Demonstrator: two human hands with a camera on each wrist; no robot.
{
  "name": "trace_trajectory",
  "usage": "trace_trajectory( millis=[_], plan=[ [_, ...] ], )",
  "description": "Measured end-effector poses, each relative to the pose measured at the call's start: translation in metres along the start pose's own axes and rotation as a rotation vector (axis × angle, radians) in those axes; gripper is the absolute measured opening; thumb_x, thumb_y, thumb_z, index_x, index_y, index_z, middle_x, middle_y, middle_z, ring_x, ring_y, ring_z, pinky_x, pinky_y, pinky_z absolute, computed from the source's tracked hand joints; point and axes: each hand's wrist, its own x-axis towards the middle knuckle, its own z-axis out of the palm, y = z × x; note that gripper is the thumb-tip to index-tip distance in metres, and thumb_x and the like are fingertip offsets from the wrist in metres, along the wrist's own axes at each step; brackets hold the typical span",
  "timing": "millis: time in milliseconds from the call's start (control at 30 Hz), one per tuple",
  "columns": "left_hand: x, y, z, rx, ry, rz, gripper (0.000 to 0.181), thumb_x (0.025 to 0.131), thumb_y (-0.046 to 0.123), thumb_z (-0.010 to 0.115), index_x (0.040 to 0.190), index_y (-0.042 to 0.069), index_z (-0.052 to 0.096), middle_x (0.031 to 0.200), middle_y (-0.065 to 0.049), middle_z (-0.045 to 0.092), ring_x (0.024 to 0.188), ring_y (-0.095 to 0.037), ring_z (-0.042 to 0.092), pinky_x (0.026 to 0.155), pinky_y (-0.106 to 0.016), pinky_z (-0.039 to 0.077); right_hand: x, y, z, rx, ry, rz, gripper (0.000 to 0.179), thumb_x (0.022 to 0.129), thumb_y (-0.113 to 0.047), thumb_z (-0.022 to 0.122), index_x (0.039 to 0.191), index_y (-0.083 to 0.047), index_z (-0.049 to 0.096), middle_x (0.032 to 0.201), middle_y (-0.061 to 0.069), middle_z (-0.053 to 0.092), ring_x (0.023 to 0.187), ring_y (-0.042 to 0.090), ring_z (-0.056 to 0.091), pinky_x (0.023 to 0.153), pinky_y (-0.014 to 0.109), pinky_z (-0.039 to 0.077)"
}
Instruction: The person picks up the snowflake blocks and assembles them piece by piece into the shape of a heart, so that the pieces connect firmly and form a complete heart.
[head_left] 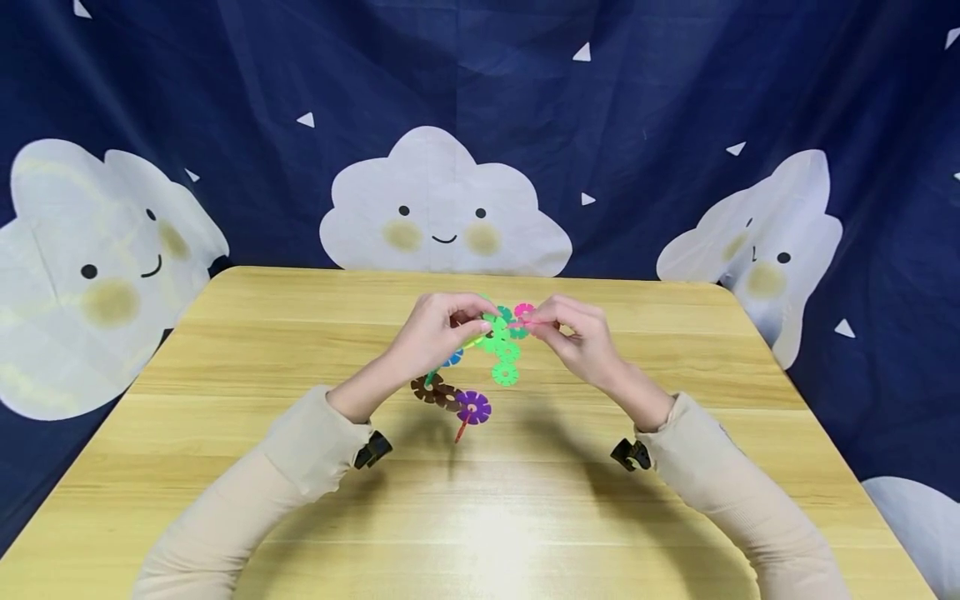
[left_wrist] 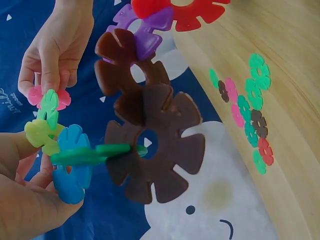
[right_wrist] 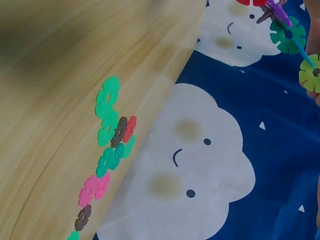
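My left hand [head_left: 431,333] pinches a chain of notched plastic discs around its yellow-green disc [left_wrist: 42,135] and blue disc [left_wrist: 72,165]. From there the chain hangs through a green disc [left_wrist: 85,154], two brown discs [left_wrist: 187,132], a purple disc [head_left: 474,407] and a red disc [left_wrist: 200,12]. A light green disc [left_wrist: 48,107] stands at its other end. Thumb and fingers of my right hand [head_left: 573,337] pinch a pink disc [left_wrist: 62,98] against that light green one; how deep the slots sit I cannot tell.
Beyond the hands, flat on the wooden table [head_left: 637,500], lies a row of loose discs: bright green [right_wrist: 107,131], teal [right_wrist: 110,159], pink [right_wrist: 94,189], brown [right_wrist: 119,132] and red [right_wrist: 129,129]. Behind the table's far edge hangs a blue cloth [head_left: 637,100] with clouds.
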Motion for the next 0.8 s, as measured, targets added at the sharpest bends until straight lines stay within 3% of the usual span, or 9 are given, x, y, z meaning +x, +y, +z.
trace_trajectory(
  millis=[300,600,800],
  plan=[
    [-0.0013,0.0041,0.0008,0.019,-0.011,-0.009,0.015,0.084,0.006,0.063,0.097,0.003,0.069,0.069,-0.004,0.061,0.055,-0.012,0.047,0.05,-0.022,0.038,0.0044,-0.0037,0.0016,-0.198,-0.082,-0.137,0.022,0.091,-0.014,0.053,0.081,0.0,0.066,0.074,0.009,0.061,0.065,0.019,0.06,0.058,0.022,0.049],
    [-0.0001,0.0062,0.0063,0.073,-0.019,-0.063,0.013,0.081,0.002,0.065,0.093,0.003,0.07,0.064,-0.004,0.06,0.05,-0.011,0.042,0.05,-0.021,0.034,0.0051,-0.0056,0.0023,-0.174,-0.161,-0.183,0.02,0.091,-0.012,0.054,0.082,0.0,0.067,0.073,0.007,0.059,0.059,0.013,0.054,0.055,0.017,0.046],
    [0.0019,0.0023,0.0096,0.105,-0.058,-0.052,0.014,0.081,0.001,0.065,0.094,0.002,0.07,0.066,-0.002,0.06,0.051,-0.01,0.04,0.05,-0.02,0.034,0.0028,-0.0039,0.003,-0.174,-0.245,-0.193,0.02,0.091,-0.013,0.053,0.082,0.0,0.067,0.078,0.008,0.062,0.065,0.014,0.059,0.061,0.016,0.049]
  ],
)
